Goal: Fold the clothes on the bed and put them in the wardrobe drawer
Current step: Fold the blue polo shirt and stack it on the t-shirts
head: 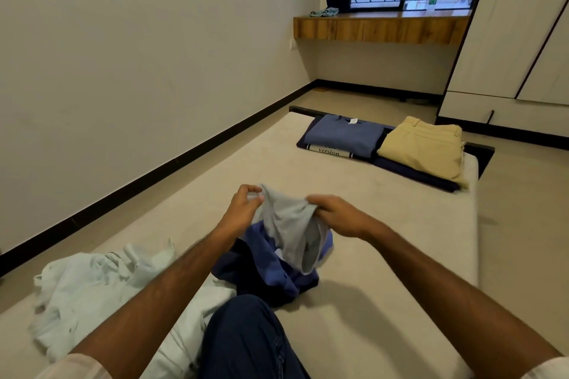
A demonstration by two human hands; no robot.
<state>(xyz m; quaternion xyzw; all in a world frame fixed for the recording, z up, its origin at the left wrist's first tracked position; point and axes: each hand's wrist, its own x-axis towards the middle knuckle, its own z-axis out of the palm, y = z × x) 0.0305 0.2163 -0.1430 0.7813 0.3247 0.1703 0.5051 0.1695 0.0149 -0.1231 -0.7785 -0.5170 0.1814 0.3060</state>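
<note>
Folding step, mid-task: I hold the small light-grey cotton garment (289, 224) above the beige mattress bed (385, 255), left hand (243, 209) and right hand (338, 217) each a grip pinching its top edge; next, I judge, spread it flat.

The person's 2 forearms are bare from wrist to near the elbow. At 7 o'clock in the view, the left sleeve (70, 366) shows as a pale, whitish cuff edge, ending short of the forearm. At 5 o'clock, the right sleeve (548, 371) shows the same pale fabric. At 6 o'clock a raised knee wears dark navy trousers (246, 338) of plain cloth. The left hand (243, 206) and right hand (335, 215) wear no rings, watch or gloves.
</note>
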